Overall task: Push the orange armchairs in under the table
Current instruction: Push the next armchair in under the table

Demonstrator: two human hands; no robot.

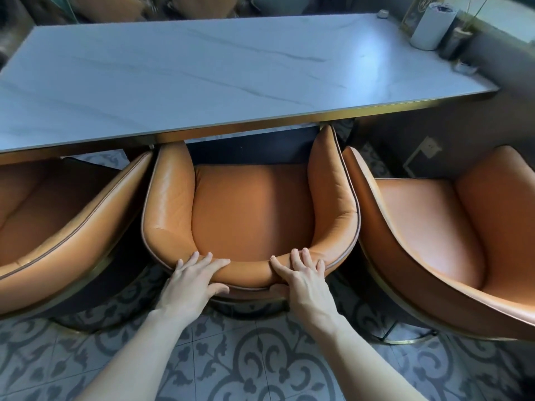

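Observation:
Three orange leather armchairs stand along the near edge of a white marble-top table (202, 68). The middle armchair (252, 209) faces the table, its arm tips just under the gold table edge. My left hand (192, 277) and my right hand (302, 273) both grip the top of its curved backrest, fingers over the rim and thumbs behind. The left armchair (58, 221) and the right armchair (434, 227) stand close beside it, turned at angles, with most of their seats outside the table.
A white cylinder (431, 26) and small items stand at the table's far right corner. More orange seats show beyond the far edge. The floor (260, 366) is patterned grey tile. A wall runs at the right.

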